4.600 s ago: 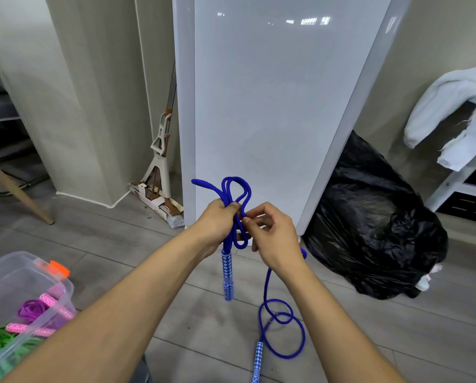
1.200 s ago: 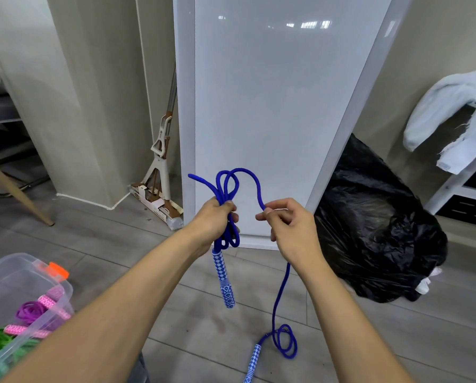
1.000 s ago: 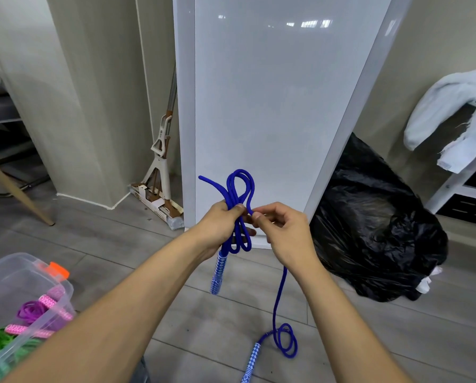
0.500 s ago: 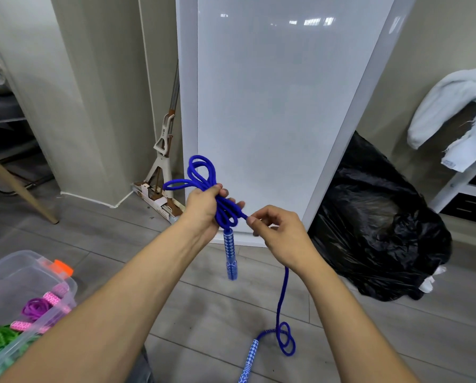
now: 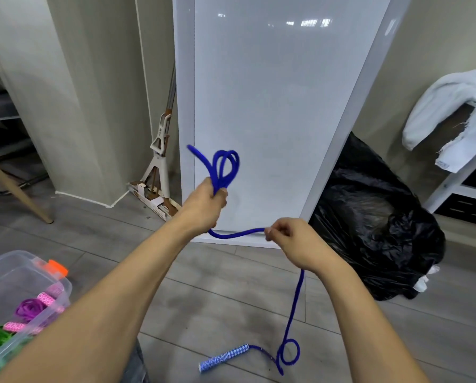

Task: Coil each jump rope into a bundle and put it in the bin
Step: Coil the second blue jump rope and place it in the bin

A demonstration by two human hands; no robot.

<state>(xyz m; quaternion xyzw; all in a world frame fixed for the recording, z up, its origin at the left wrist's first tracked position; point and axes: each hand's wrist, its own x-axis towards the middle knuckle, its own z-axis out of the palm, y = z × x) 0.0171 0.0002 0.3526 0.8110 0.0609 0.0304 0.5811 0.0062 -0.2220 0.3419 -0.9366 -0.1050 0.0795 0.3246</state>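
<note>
My left hand (image 5: 205, 204) grips a bunch of blue jump rope (image 5: 225, 165) loops that stick up above the fist. From under that fist the rope runs right to my right hand (image 5: 293, 239), which pinches it between thumb and fingers. Below the right hand the rope hangs down to the floor, where it curls into a small loop and ends in a blue patterned handle (image 5: 224, 357). The other handle is hidden. A clear plastic bin (image 5: 24, 275) at the lower left holds purple, pink and green ropes.
A tall white panel (image 5: 272, 106) leans against the wall straight ahead. A full black rubbish bag (image 5: 375, 217) sits to its right, a folded mop (image 5: 159, 172) to its left. White cloth (image 5: 452, 106) hangs over a shelf at far right. A wooden chair leg (image 5: 16, 189) slants at left.
My right hand has slid away from the left, down and to the right, drawing a length of rope out between them. The handle that hung below my left fist is out of sight.
</note>
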